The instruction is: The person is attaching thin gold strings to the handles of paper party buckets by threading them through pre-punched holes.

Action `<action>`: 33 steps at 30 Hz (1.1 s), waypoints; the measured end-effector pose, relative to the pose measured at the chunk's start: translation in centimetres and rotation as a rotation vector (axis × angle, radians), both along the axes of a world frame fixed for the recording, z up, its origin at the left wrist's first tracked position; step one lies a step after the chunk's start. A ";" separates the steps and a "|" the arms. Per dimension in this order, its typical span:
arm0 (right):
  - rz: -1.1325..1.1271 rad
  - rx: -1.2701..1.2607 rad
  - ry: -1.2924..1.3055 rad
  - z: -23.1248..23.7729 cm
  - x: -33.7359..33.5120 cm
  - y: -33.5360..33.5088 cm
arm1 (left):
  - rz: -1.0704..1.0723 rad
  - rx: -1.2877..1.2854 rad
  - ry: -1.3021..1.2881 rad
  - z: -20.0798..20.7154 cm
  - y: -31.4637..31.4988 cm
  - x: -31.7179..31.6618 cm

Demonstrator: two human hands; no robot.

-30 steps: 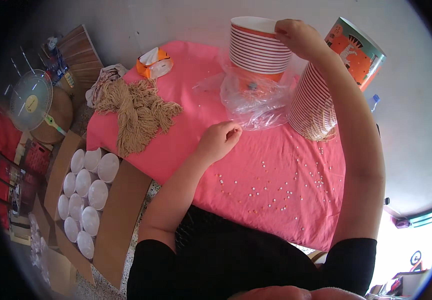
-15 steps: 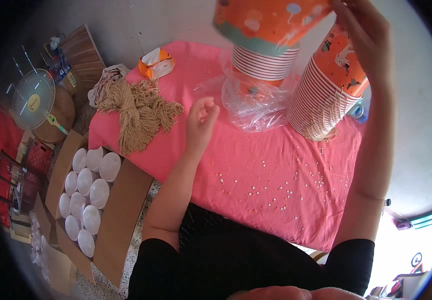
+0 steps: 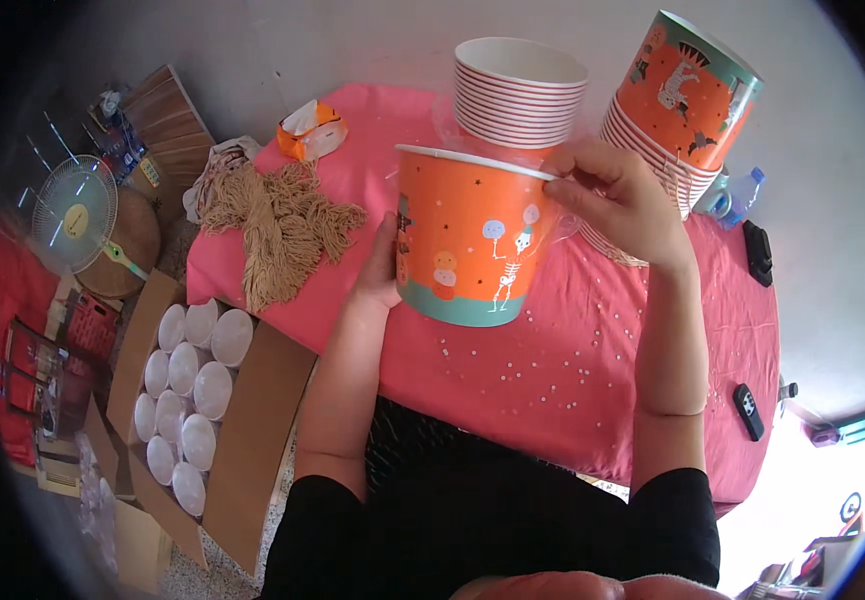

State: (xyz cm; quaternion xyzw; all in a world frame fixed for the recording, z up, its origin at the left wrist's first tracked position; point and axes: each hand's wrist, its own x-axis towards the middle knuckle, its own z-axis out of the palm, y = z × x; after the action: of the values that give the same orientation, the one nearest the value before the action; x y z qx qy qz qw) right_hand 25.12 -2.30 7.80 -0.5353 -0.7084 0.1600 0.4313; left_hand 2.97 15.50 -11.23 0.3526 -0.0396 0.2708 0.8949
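Observation:
An orange paper bucket (image 3: 468, 240) with a green base band and a printed skeleton stands upright between my hands above the table. My right hand (image 3: 618, 200) pinches its white rim on the right. Against its left side rests my left hand (image 3: 385, 265), its fingers mostly hidden behind the bucket. Just beyond it is a nested stack of paper buckets (image 3: 521, 95), mouths up. To the right leans a taller nested stack (image 3: 688, 95), whose top bucket shows its full print; strands of tan cord lie about its lower part.
A pink cloth (image 3: 593, 420) scattered with small beads covers the table. Tan cord bundles (image 3: 278, 230) and an orange tissue pack (image 3: 311, 130) lie at the left. Below, a carton (image 3: 258, 440) holds clear plastic cups (image 3: 215, 390). At the right are a remote control (image 3: 749, 411) and a bottle (image 3: 745, 195).
My right hand has brought the bucket down and toward me from above the middle stack. My left hand has come to its left side.

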 end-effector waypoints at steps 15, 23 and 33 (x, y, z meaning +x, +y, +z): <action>0.209 -0.184 -0.086 -1.6 -2.0 -0.1 | 0.646 0.706 0.282 4.0 -4.9 1.8; 0.284 -0.209 0.080 -3.1 -2.1 1.3 | 0.937 1.081 0.254 2.9 -3.8 1.8; 0.543 -0.320 0.333 -3.0 4.4 0.8 | 0.253 0.213 0.287 2.5 -2.7 -0.6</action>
State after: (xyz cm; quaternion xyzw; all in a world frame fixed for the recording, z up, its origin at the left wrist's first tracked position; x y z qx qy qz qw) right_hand 29.56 -1.55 4.85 -0.3548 -0.7108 0.4630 0.3931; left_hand 2.37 12.83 -8.74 0.4824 0.1040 0.3221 0.8079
